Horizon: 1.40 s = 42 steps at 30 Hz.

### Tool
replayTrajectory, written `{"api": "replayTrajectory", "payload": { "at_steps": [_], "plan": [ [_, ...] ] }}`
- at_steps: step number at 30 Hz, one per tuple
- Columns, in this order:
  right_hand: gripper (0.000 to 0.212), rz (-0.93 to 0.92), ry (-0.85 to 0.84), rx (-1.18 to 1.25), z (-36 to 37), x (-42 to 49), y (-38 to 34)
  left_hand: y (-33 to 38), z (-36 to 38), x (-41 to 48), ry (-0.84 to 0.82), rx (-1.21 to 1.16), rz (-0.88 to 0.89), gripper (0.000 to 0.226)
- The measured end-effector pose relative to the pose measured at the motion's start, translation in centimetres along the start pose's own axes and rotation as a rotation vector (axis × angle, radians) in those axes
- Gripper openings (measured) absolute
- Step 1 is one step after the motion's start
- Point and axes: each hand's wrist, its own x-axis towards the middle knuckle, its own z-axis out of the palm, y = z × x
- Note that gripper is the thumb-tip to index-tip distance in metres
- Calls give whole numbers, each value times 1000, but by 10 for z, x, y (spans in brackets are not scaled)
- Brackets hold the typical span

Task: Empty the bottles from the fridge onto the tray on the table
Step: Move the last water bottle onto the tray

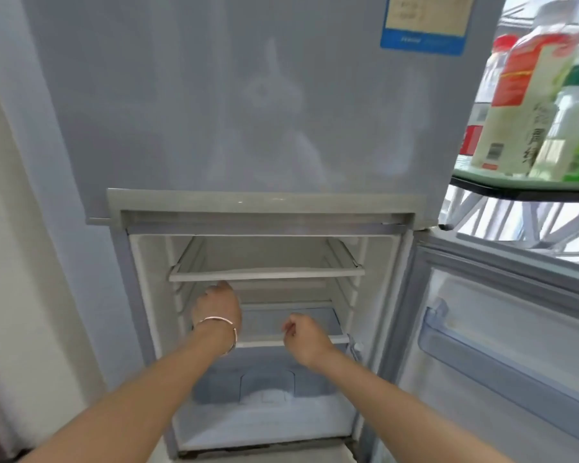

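Observation:
The grey fridge (248, 111) has its lower compartment open, with bare white shelves (268, 274) and no bottle in sight inside. My left hand (216, 305), with a bracelet on the wrist, reaches in under the top shelf, fingers curled and holding nothing I can see. My right hand (306, 335) hovers in front of the lower shelf, loosely curled and empty. Several bottles (528, 105) with red, white and green labels stand on a pale green tray (502, 183) at the upper right.
The lower fridge door (502, 345) is swung open to the right, with a clear door rack (502, 365). A blue sticker (423, 25) sits on the upper door. A white wall runs along the left. A dark table edge (522, 193) carries the tray.

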Motion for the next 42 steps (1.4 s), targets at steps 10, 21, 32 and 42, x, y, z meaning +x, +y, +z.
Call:
{"api": "replayTrajectory", "payload": {
  "at_steps": [10,21,32,42],
  "plan": [
    [98,-168,-313,-147,-88,-120,-31,83,-167,-121,207,110,250,38],
    [56,-273,100,436,-276,-239,-10,256,-325,-224,652,-289,571,45],
    [66,-188,968,334,-446,-189,69,419,-322,-208,379,-813,917,51],
    [62,11,1178,192,-571,-99,134,554,-263,-156,-242,-1108,988,52]
  ]
}}
